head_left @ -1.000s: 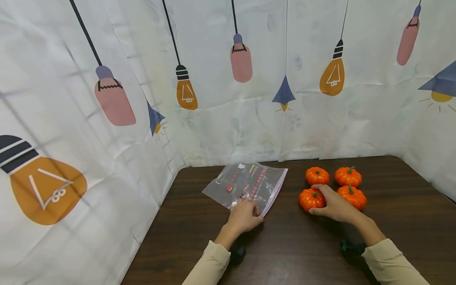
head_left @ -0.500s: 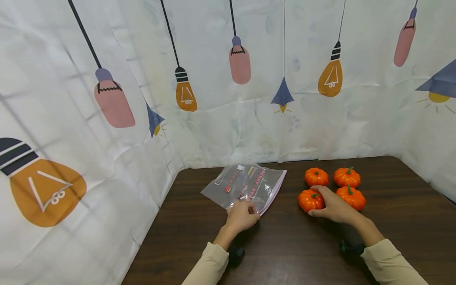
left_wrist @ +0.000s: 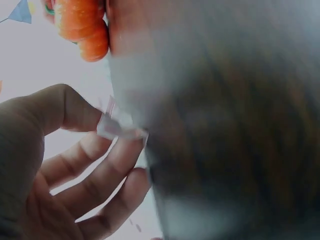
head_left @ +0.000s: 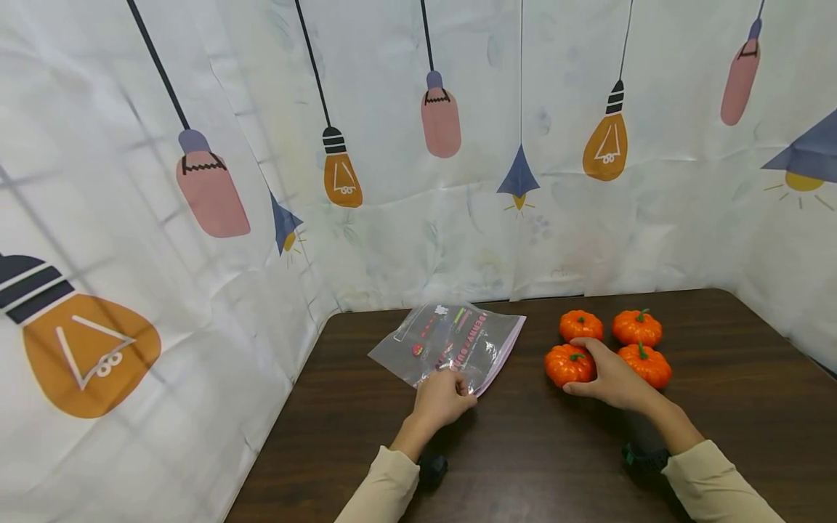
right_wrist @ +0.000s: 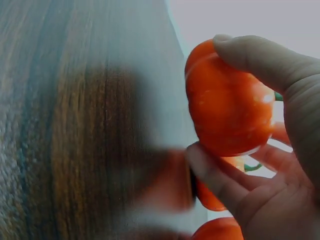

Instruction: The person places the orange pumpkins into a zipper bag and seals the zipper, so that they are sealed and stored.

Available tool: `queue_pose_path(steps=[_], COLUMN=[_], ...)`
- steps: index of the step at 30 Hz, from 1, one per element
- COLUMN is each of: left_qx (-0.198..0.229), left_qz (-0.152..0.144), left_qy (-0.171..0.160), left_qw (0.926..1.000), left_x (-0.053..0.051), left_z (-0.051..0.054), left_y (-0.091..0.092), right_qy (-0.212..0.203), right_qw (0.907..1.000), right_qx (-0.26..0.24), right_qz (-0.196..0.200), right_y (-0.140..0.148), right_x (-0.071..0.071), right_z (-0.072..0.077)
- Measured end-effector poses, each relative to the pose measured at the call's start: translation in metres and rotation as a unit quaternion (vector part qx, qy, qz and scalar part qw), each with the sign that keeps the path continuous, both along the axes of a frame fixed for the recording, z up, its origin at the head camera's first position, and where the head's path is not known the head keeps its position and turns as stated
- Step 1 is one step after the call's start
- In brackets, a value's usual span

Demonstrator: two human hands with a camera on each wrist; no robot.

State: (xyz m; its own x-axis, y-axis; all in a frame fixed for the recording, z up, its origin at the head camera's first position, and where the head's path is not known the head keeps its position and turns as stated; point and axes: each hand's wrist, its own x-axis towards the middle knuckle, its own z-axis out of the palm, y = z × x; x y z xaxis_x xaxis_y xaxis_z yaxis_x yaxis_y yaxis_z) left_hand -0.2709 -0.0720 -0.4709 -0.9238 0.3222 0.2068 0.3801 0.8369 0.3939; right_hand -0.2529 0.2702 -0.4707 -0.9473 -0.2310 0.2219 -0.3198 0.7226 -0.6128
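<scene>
In the head view my left hand [head_left: 440, 399] pinches the near edge of a clear plastic zip bag [head_left: 480, 341] with pink print. The left wrist view shows the bag's edge [left_wrist: 114, 129] between thumb and fingers. On the right, my right hand [head_left: 611, 376] grips a small orange pumpkin [head_left: 567, 365], thumb and fingers on opposite sides of it. The right wrist view has this pumpkin [right_wrist: 225, 102] close up, at or just over the table; I cannot tell which. Its green stem is partly hidden by the hand.
Behind and beside the held pumpkin stand three more: one at the back left [head_left: 580, 326], one at the back right [head_left: 637, 327], one at the near right [head_left: 646, 364]. All are on a dark wooden table [head_left: 523, 450]. A printed curtain [head_left: 418, 247] hangs along the back and left.
My left hand has shifted slightly left, still pinching the bag, whose near edge moved a little with it. The right hand keeps hold of the pumpkin, almost still.
</scene>
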Motion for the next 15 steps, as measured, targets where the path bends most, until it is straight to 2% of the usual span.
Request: queue_pose_path(steps=[7, 15], left_qx=[-0.028, -0.051], left_qz=[-0.025, -0.015], left_qy=[0.008, 0.02], left_qw=[0.9993, 0.9984], left_x=[0.0011, 0.0014], left_z=[0.0011, -0.0002], left_y=[-0.0002, 0.0006], right_qy=[0.009, 0.007], right_qw=[0.9999, 0.9999], right_qx=[-0.013, -0.014], right_qz=[0.001, 0.002], right_y=[-0.0013, -0.0033], right_x=[0.0017, 0.0026], right_z=[0.0042, 0.0072])
